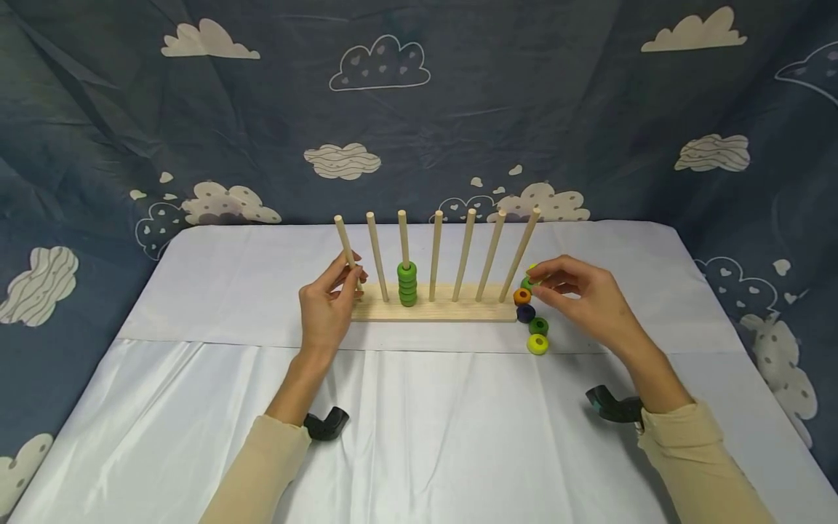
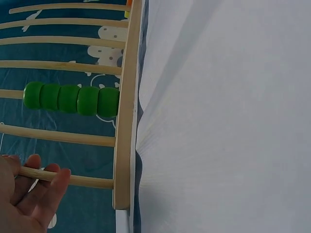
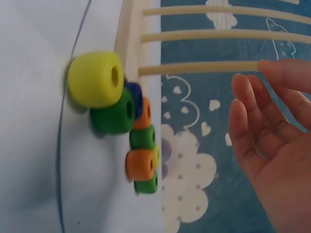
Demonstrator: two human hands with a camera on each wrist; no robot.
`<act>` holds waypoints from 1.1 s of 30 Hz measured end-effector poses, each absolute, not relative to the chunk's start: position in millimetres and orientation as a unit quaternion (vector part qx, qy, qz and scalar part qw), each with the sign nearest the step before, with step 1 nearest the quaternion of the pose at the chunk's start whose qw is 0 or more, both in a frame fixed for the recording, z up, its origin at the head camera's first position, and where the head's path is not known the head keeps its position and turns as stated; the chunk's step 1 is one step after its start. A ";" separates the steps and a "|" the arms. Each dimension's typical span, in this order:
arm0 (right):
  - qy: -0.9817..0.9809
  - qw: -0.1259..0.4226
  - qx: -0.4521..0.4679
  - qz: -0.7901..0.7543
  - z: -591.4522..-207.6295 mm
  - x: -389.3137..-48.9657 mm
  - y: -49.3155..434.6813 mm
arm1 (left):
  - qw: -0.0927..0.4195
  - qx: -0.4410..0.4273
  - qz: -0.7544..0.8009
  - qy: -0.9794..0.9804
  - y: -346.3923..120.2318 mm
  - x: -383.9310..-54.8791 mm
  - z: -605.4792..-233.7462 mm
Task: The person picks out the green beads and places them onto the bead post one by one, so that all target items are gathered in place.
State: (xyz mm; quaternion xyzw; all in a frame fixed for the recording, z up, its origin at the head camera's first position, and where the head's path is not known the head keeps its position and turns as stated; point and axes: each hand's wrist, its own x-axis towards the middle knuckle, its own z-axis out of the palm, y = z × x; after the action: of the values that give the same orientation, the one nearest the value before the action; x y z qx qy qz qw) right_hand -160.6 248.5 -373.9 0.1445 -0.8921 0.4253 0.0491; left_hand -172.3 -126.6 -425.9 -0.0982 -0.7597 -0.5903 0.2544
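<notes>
A wooden bead rack (image 1: 435, 313) stands on the white cloth with a row of upright pegs. At its left end my left hand (image 1: 326, 309) holds the outermost peg (image 1: 342, 234) between thumb and fingers; that peg carries no beads. Several green beads (image 1: 407, 284) are stacked on the third peg from the left. My right hand (image 1: 583, 295) hovers over loose beads by the rack's right end, fingers loosely bent with nothing between them. Among those beads are a yellow bead (image 3: 95, 79), a green bead (image 3: 114, 114), an orange bead (image 3: 139, 165) and a dark blue bead (image 1: 526, 313).
White cloth (image 1: 419, 422) covers the table, with a crease running across in front of the rack. Behind hangs a dark blue curtain (image 1: 524, 94) printed with clouds. A black wrist mount (image 1: 327, 423) sits on each forearm.
</notes>
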 end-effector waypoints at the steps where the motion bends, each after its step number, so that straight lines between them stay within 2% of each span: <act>1: -0.895 0.044 0.144 0.420 -375.2 -160.8 250.5 | 0.253 -0.098 -0.595 -0.757 -126.4 -172.4 -426.0; 16: -0.915 0.003 0.141 0.378 -390.2 -163.5 271.8 | 0.247 -0.094 -0.601 -0.754 -126.8 -173.3 -426.3; 28: -0.908 -0.094 0.154 0.378 -398.3 -166.5 280.5 | 0.248 -0.095 -0.601 -0.754 -127.5 -172.2 -425.9; 33: -0.906 -0.115 0.161 0.375 -402.7 -166.3 281.3 | 0.243 -0.101 -0.604 -0.752 -127.8 -172.6 -427.0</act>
State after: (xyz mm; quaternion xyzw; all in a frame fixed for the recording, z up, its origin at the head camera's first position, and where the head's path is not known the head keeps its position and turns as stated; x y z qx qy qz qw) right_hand -166.3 281.3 -402.7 0.1612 -0.9056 0.3749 -0.1154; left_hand -172.6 -127.8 -427.0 -0.1007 -0.7525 -0.6037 0.2433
